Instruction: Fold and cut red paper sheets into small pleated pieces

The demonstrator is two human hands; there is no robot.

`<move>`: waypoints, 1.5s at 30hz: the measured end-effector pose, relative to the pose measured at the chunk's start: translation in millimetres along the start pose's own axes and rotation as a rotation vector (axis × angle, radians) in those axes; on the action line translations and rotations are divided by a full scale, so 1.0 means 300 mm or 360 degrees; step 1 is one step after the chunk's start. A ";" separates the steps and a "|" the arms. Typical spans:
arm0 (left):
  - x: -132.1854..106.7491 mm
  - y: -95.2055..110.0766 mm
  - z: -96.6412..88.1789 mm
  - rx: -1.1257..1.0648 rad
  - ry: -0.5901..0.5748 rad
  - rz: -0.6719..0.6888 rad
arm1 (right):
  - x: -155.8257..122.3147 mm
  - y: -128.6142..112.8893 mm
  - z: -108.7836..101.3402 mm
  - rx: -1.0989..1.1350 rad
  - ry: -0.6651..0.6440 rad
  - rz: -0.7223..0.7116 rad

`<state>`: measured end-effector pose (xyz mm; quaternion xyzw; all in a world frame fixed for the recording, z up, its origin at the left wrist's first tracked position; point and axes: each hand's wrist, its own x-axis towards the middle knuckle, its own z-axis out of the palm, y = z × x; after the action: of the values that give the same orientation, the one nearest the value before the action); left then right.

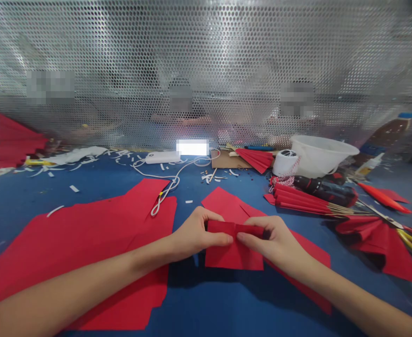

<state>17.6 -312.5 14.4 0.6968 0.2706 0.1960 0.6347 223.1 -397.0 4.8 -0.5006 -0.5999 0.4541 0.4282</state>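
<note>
Between my two hands is a small red sheet of paper (232,257), its upper edge folded over. My left hand (200,234) pinches the fold at its left part, thumb in front. On the right part of the same fold, my right hand (271,236) pinches with its thumb close to the other thumb. Behind and below the held sheet lie more red sheets (304,250) on the blue table. A large spread of red sheets (97,234) lies to the left, partly under my left forearm.
A white cord (177,175) loops from a power strip (162,157). To the right are folded red fans (297,199), scissors (381,213), a dark bottle (327,189), a string spool (285,163) and a white bucket (321,154). A perforated metal panel (206,56) stands behind, with paper scraps before it.
</note>
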 end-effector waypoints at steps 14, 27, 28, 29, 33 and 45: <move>-0.005 0.000 0.000 0.0037 -0.0071 -0.0003 | -0.008 -0.004 0.006 -0.0195 -0.0092 -0.0031; 0.004 0.002 -0.005 -0.0068 -0.0087 -0.0074 | -0.017 -0.031 0.015 -0.0291 -0.0017 -0.0167; 0.003 0.002 -0.005 -0.0047 -0.0073 -0.0072 | -0.015 -0.030 0.015 -0.0273 -0.0015 -0.0153; 0.003 0.002 -0.005 -0.0021 -0.0060 -0.0065 | -0.013 -0.028 0.014 -0.0246 -0.0022 -0.0122; 0.000 0.005 -0.004 -0.0031 0.0019 -0.0013 | -0.006 -0.017 0.008 -0.0091 -0.0128 0.0004; -0.003 -0.002 0.002 -0.0155 -0.0064 0.0025 | 0.001 -0.008 0.002 0.0083 -0.0124 0.0048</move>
<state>17.2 -313.5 13.9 0.6710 0.2424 0.1999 0.6716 222.0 -396.9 6.9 -0.4801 -0.5965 0.4950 0.4106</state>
